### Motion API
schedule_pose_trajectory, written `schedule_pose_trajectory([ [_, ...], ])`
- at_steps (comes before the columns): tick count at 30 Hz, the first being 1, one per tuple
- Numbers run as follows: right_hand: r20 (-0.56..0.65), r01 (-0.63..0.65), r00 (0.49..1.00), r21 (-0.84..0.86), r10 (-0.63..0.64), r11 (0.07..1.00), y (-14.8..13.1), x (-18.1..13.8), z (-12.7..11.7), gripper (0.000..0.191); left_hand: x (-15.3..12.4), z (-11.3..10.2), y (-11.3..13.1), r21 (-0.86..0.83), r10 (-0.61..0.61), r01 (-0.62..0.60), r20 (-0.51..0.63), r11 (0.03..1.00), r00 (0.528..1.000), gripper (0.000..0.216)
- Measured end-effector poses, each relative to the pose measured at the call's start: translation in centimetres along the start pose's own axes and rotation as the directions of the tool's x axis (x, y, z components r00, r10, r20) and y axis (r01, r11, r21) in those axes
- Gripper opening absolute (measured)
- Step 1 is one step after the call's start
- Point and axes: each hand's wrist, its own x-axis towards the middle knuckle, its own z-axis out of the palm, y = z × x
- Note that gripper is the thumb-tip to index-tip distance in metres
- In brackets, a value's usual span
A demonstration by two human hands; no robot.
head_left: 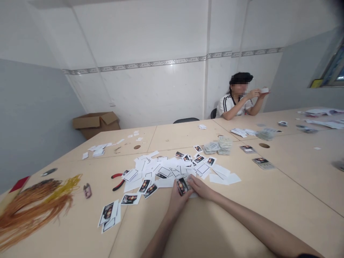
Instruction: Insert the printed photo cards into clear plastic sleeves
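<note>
A dark printed picture card (183, 186) with a clear, shiny part at its right side is held low over the table, near the front edge of a heap of paper. My left hand (176, 199) is closed around the card's left and lower sides. On the right, my right hand (201, 188) pinches the clear part, its fingertips close to the left hand; details under the fingers are hidden. Just beyond both hands lie loose white cards (164, 171), several with black frames and others with the dark picture. Larger picture sheets (109, 212) lie to the left.
Red-handled pliers (117, 181), a pink clipper (87, 191) and bundles of orange cord (40, 211) lie left. Stacks of clear packets (224, 145) and picture packs (263, 163) stand right. A co-worker (239, 98) sits across, holding a white card. A cardboard box (96, 123) stands behind the table.
</note>
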Motion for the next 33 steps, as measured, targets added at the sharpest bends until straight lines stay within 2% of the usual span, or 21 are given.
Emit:
schedule_pose_trajectory([
  [9, 0.057, -0.017, 0.998, 0.124, 0.010, 0.992, 0.3, 0.6, -0.8, 0.040, 0.0, 0.2, -0.2, -0.045, 0.001, 0.003, 0.090, 0.999, 0.996, 0.045],
  [16, 0.132, -0.089, 0.989, 0.216, 0.061, 0.972, -0.4, 0.4, -1.3, 0.041, -0.1, 0.0, 0.1, -0.039, -0.046, 0.054, 0.191, 0.998, 0.980, 0.040],
  [19, 0.169, -0.123, 0.982, 0.259, 0.080, 0.958, -0.9, 0.2, -1.7, 0.040, -0.1, 0.0, 0.1, -0.063, -0.030, 0.046, 0.227, 0.997, 0.973, 0.038],
  [22, 0.196, -0.148, 0.976, 0.294, 0.092, 0.944, -1.3, 0.2, -1.9, 0.039, -0.2, 0.2, -0.2, -0.088, -0.016, 0.036, 0.210, 0.995, 0.978, 0.039],
  [27, 0.217, -0.148, 0.973, 0.351, 0.073, 0.925, -1.3, 0.3, -1.8, 0.038, -0.5, 0.5, -0.3, -0.092, -0.060, 0.072, 0.121, 0.993, 0.991, 0.070],
  [33, 0.305, -0.169, 0.951, 0.407, 0.041, 0.898, -1.7, 0.1, -1.8, 0.039, -0.3, 0.3, 0.0, -0.067, -0.069, 0.079, 0.146, 0.995, 0.987, 0.053],
])
